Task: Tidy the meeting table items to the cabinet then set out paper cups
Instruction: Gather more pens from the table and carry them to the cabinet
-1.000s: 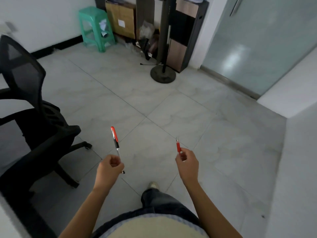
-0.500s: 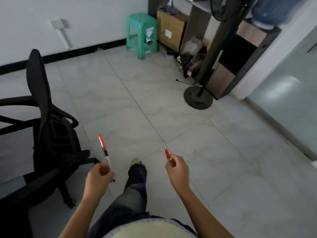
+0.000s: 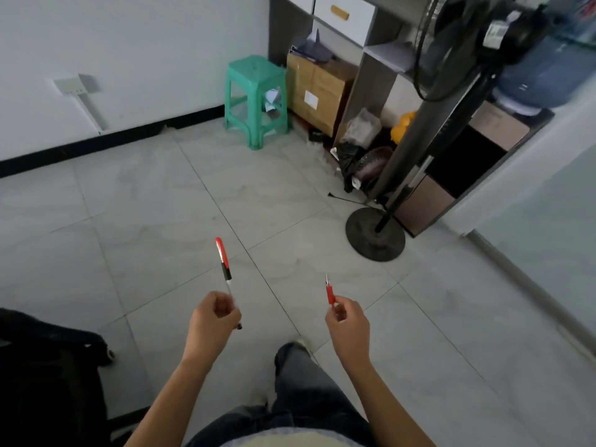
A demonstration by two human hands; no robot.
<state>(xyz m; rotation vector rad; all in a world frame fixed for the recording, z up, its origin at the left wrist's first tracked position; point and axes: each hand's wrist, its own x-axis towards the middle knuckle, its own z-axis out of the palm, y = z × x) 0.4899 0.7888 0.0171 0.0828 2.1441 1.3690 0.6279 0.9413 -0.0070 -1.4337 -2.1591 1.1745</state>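
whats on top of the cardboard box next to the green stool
A loose pile of papers sits on the cardboard box, inside the cabinet. Whatever lies beneath the pile or further back on the box is covered, so I cannot tell.

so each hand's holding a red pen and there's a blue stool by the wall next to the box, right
Not quite: the stool is green, not blue, as the head view shows. The rest stands: the left hand holds the left pen, the right hand holds the right pen, both red, and the stool is by the wall next to the box.
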